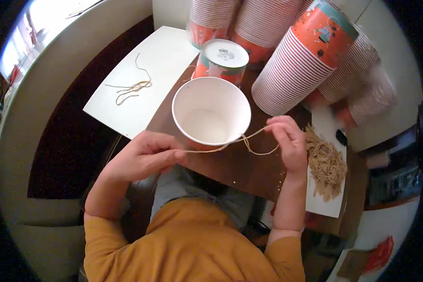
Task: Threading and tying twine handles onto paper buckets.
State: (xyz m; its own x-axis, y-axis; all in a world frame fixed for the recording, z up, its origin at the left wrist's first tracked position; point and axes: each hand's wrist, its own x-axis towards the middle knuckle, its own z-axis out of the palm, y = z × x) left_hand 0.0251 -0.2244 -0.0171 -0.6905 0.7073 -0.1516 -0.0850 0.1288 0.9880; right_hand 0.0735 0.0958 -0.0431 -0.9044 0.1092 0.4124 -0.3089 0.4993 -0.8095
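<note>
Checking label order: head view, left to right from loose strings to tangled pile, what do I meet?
Loose strings → left hand → open white-lined tub → right hand → tangled string pile.

A big paper cup (pixel 211 95), white inside and orange outside, has its open top up. 1 thin tan string (pixel 206 152) runs past its rim from 7 o'clock to 4 o'clock, with a droopy loop.

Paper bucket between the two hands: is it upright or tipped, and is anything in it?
Upright and empty: the paper bucket's open mouth faces up, and its bare white bottom shows inside.
</note>
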